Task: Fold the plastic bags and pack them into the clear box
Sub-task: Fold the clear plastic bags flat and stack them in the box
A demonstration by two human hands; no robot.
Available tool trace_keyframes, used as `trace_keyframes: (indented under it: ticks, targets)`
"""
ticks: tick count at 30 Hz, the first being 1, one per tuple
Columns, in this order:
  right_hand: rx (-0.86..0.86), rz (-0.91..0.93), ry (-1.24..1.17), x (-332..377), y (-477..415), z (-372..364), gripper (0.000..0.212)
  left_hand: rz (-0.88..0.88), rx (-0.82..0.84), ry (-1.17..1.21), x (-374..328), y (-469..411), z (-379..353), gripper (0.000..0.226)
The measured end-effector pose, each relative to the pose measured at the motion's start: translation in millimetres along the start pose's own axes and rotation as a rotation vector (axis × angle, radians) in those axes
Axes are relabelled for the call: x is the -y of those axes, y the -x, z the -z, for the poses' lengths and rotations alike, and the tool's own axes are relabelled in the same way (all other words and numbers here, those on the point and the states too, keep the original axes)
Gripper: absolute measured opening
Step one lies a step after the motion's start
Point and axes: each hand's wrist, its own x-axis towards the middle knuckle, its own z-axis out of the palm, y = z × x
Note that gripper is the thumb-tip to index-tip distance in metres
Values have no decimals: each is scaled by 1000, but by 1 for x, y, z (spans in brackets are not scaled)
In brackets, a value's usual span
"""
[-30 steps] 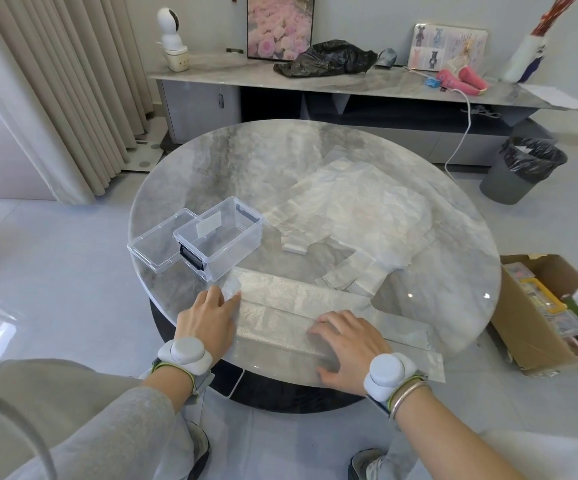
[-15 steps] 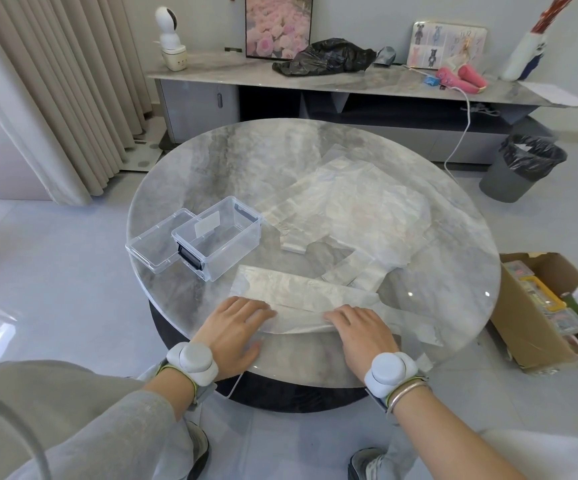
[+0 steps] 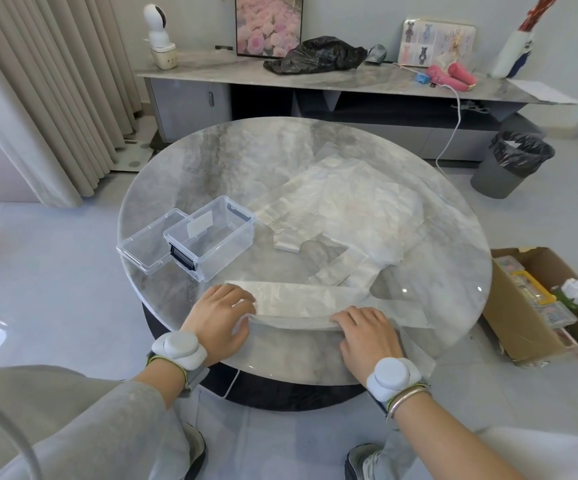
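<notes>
Looking down from the head camera, I see a round table point(image 3: 211, 161) with one plastic bag point(image 3: 298, 299) lying flat on it. The bag is already made into a long, thin strip. It lies close to the near side of the table, where both hands can reach it easily.

The side of the strip nearest the person is lifted up off the table. The lifted part makes a soft line that runs from one hand to the other. I think it is held up like that so it can be turned over onto the rest and make the strip thinner.

The left hand point(image 3: 220, 318) is at the left end of the strip. Its fingers are bent over the bag and its thumb sits at the raised edge, so it pinches the bag there.

The right hand point(image 3: 367, 336) is further along the strip. Its fingers are curled over the raised edge too. Its thumb is hidden under the plastic, so I can only say it looks like a pinch.

The clear box point(image 3: 211, 237) stands open just past the left hand, close by and ready for the bag. Its lid point(image 3: 149, 247) lies right beside it on the left.

A pile of bags point(image 3: 343, 209) waits in the middle of the table, behind the strip. They are flat and crinkly and not folded small yet.
</notes>
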Motion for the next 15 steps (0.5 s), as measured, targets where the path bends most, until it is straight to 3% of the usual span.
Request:
trace_keyframes:
  ticks: [3,7,10,15]
  targets:
    - [-69,-110,-119,-8,-3,6,32,264,74,186,-6,-2,10,34]
    - [28,-162,-187,-10,-12,18,32,542,68,303,-4,-4,12,37]
    - [39,-269,-258,-17,-18,19,37,633,0,342,-2,-3,5,31]
    - [67,-306,-114,-29,-23,4,42,671,5,251,0,-4,-5,28]
